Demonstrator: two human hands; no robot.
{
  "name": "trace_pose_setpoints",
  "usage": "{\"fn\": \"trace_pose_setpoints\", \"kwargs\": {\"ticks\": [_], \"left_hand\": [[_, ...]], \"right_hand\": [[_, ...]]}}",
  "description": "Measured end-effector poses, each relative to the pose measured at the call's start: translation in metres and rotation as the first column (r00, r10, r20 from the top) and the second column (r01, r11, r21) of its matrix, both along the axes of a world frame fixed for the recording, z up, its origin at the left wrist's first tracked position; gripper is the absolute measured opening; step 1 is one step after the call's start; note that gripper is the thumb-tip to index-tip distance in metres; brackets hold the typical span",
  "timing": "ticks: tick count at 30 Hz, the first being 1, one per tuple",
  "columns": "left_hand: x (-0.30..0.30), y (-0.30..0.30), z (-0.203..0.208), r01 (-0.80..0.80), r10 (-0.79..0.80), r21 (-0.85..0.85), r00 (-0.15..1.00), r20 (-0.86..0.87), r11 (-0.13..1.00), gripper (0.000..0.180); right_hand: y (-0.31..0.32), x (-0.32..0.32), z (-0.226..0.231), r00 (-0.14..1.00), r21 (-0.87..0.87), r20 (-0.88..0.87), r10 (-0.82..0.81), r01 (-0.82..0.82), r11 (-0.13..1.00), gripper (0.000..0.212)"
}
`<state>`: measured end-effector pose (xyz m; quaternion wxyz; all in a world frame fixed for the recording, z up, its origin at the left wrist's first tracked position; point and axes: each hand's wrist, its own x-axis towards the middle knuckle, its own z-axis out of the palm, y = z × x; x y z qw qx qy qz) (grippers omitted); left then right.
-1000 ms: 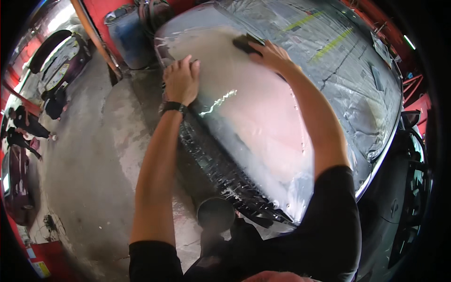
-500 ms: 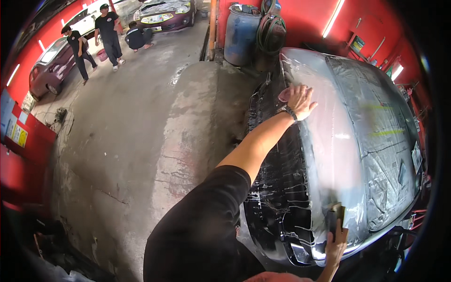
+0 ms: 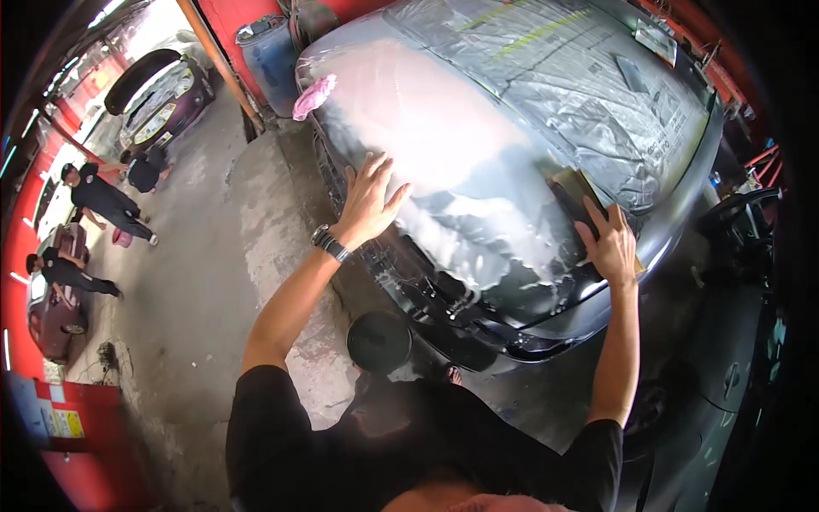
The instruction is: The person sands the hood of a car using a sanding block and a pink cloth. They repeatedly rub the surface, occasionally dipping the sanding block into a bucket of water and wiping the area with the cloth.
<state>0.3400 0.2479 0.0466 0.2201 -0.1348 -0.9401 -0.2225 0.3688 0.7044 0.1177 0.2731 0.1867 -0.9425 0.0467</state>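
Our right hand [image 3: 612, 247] grips the flat block [image 3: 583, 186] at the hood's [image 3: 401, 111] near side edge; our left hand [image 3: 368, 206], well apart, has fingers spread by the front edge, contact unclear. Rubbing seems our step; another stroke would call for even pressure.

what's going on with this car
A person reaches over a hood streaked with white. Their right grip holds a block at its right side. Their left grip is empty and open by the front edge. A pink cloth sits at the far front edge; sheeting lies behind.
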Motion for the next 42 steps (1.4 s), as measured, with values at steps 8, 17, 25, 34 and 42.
{"fn": "trace_pose_setpoints", "kwargs": {"ticks": [8, 17, 25, 34, 42], "left_hand": [[0.031, 0.155, 0.042, 0.291, -0.225, -0.148, 0.908, 0.353, 0.945, 0.083], [-0.039, 0.175, 0.020, 0.296, -0.215, -0.272, 0.932, 0.291, 0.916, 0.091], [-0.200, 0.086, 0.013, 0.079, -0.029, -0.250, 0.980, 0.195, 0.965, 0.097], [-0.409, -0.084, 0.022, -0.421, 0.509, -0.305, 0.798, 0.324, 0.854, 0.095], [-0.442, -0.110, 0.021, -0.631, 0.664, -0.225, 0.646, 0.378, 0.742, 0.094]], "right_hand": [[0.002, -0.003, -0.010, 0.999, -0.104, -0.003, -0.043, 0.043, 0.994, 0.053], [0.002, -0.005, -0.006, 0.997, -0.129, -0.029, -0.075, 0.071, 0.989, 0.054], [-0.005, -0.009, -0.004, 0.991, -0.086, 0.084, -0.106, 0.114, 0.990, 0.062], [-0.002, -0.012, -0.007, 0.980, -0.071, 0.159, -0.122, 0.135, 0.988, 0.056], [-0.003, -0.009, -0.008, 0.978, -0.075, 0.167, -0.123, 0.137, 0.988, 0.056]]}}
